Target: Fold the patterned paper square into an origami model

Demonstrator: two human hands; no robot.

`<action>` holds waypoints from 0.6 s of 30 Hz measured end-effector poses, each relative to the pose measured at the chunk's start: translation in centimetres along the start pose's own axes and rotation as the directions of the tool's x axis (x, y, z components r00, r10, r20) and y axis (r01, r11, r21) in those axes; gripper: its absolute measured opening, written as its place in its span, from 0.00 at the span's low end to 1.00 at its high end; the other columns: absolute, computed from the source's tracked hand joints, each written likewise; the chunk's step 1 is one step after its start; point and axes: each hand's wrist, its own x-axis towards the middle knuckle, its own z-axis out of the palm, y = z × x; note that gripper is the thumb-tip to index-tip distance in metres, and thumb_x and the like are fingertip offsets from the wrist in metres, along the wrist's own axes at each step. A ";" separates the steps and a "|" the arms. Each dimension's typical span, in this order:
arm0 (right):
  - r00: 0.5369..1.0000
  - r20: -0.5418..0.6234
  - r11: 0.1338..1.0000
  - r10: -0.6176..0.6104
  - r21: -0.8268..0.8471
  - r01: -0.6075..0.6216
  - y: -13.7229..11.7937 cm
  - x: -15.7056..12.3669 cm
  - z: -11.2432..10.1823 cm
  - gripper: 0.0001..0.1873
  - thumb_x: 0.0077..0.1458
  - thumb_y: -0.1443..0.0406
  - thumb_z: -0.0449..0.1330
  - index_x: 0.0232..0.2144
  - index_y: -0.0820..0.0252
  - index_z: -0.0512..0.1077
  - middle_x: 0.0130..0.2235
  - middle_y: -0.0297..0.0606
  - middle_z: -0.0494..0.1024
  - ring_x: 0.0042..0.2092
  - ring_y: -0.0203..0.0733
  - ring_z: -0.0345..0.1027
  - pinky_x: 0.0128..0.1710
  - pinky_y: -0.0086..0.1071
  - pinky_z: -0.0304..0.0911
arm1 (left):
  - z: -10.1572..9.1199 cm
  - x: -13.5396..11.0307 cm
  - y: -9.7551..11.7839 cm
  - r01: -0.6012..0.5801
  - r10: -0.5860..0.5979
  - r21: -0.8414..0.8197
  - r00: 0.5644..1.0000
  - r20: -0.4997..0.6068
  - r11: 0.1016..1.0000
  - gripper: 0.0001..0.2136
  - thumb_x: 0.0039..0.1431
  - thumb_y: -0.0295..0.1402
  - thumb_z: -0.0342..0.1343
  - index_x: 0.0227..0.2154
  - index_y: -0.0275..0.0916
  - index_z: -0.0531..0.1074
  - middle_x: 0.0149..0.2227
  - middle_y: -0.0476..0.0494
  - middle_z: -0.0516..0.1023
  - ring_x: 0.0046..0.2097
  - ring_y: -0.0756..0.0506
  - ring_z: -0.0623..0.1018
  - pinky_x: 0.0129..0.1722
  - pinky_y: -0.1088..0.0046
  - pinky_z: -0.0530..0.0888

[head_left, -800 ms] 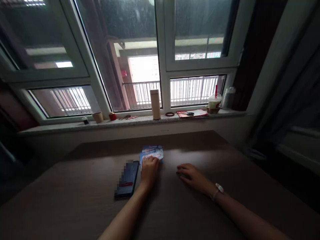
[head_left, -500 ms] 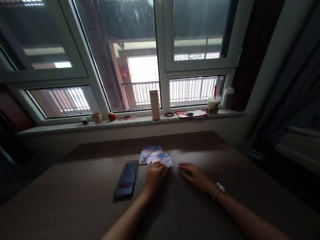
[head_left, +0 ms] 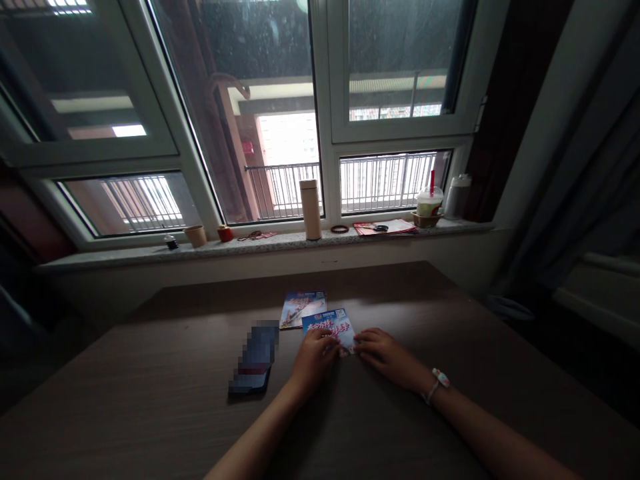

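Two blue printed cards lie on the dark wooden table [head_left: 150,400]. The far card [head_left: 301,307] rests flat near the middle. The near card [head_left: 329,325] lies just in front of it, and both my hands touch its near edge. My left hand [head_left: 314,358] has curled fingers on the card's left part. My right hand [head_left: 384,351], with a bracelet at the wrist, presses its fingertips on the card's right corner. A dark phone [head_left: 255,363] lies flat to the left of my left hand.
On the stone windowsill [head_left: 280,245] behind the table stand a tall beige flask [head_left: 311,209], a small cup [head_left: 195,235], a red jar [head_left: 225,233], scissors on red paper [head_left: 383,227], a drink cup with a red straw [head_left: 429,203] and a grey jug [head_left: 457,195]. A dark curtain hangs at right.
My left hand has slid the top card off the stack, toward me and to the right. My right hand has moved left to meet it at the card's edge.
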 end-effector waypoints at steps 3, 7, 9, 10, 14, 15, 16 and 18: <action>0.999 -0.052 1.000 -0.003 0.005 0.003 -0.1 0.0 -0.1 0.11 0.59 0.66 0.56 0.41 0.54 0.77 0.48 0.40 0.75 0.52 0.43 0.65 0.55 0.37 0.61 | -0.4 -0.5 -0.1 -0.001 0.000 0.128 1.000 0.007 0.992 0.09 0.58 0.29 0.55 0.39 0.43 0.79 0.47 0.41 0.77 0.51 0.40 0.73 0.53 0.61 0.70; 0.998 -0.057 1.000 0.029 0.009 -0.028 -0.4 -0.1 -0.4 0.07 0.58 0.67 0.58 0.36 0.57 0.77 0.42 0.40 0.76 0.48 0.42 0.66 0.51 0.34 0.63 | -0.8 -1.6 0.5 -0.070 0.060 0.169 0.996 0.064 0.983 0.11 0.58 0.30 0.56 0.43 0.45 0.78 0.48 0.41 0.77 0.51 0.39 0.73 0.53 0.59 0.70; 0.997 -0.054 0.999 0.051 -0.011 -0.051 -0.7 -0.1 -0.6 0.07 0.58 0.66 0.59 0.39 0.57 0.76 0.41 0.40 0.75 0.47 0.43 0.66 0.50 0.35 0.63 | -0.9 -2.0 1.1 -0.093 0.083 0.158 0.994 0.071 0.983 0.11 0.59 0.30 0.56 0.42 0.46 0.79 0.47 0.42 0.77 0.49 0.39 0.73 0.51 0.59 0.70; 0.997 -0.054 0.998 0.060 -0.026 -0.061 -0.8 -0.1 -0.7 0.09 0.58 0.65 0.59 0.41 0.57 0.76 0.40 0.39 0.75 0.47 0.43 0.65 0.50 0.35 0.63 | -0.9 -2.2 1.4 -0.104 0.093 0.145 0.993 0.076 0.984 0.11 0.59 0.31 0.55 0.41 0.47 0.79 0.46 0.42 0.78 0.49 0.40 0.74 0.51 0.60 0.71; 0.992 -0.063 0.990 0.106 -0.090 -0.112 -1.6 -0.2 -0.4 0.10 0.60 0.63 0.57 0.42 0.55 0.76 0.40 0.40 0.73 0.46 0.44 0.65 0.48 0.36 0.64 | -0.7 -2.5 2.0 -0.112 0.100 0.097 0.988 0.119 0.989 0.11 0.61 0.32 0.53 0.42 0.46 0.79 0.43 0.43 0.78 0.45 0.41 0.74 0.48 0.63 0.71; 0.990 -0.077 0.989 0.117 -0.085 -0.124 -1.8 -0.2 -0.1 0.09 0.59 0.64 0.58 0.42 0.57 0.75 0.42 0.41 0.72 0.46 0.44 0.65 0.48 0.36 0.64 | -0.6 -2.4 2.1 -0.100 0.086 0.101 0.987 0.134 0.990 0.11 0.61 0.32 0.53 0.42 0.46 0.79 0.43 0.43 0.78 0.45 0.41 0.73 0.48 0.63 0.70; 0.989 -0.088 0.989 0.121 -0.079 -0.128 -2.0 -0.1 0.1 0.08 0.58 0.65 0.58 0.40 0.58 0.74 0.43 0.41 0.71 0.47 0.44 0.65 0.49 0.36 0.64 | -0.5 -2.4 2.1 -0.087 0.071 0.109 0.986 0.149 0.990 0.12 0.61 0.31 0.54 0.43 0.45 0.79 0.43 0.43 0.78 0.46 0.41 0.73 0.49 0.64 0.70; 0.987 -0.100 0.986 0.129 -0.091 -0.138 -2.3 0.0 0.6 0.06 0.58 0.67 0.58 0.38 0.60 0.72 0.44 0.42 0.71 0.48 0.44 0.64 0.49 0.36 0.64 | -0.4 -2.2 2.3 -0.055 0.032 0.134 0.985 0.170 0.989 0.13 0.60 0.30 0.53 0.45 0.44 0.78 0.45 0.43 0.76 0.47 0.40 0.72 0.50 0.63 0.69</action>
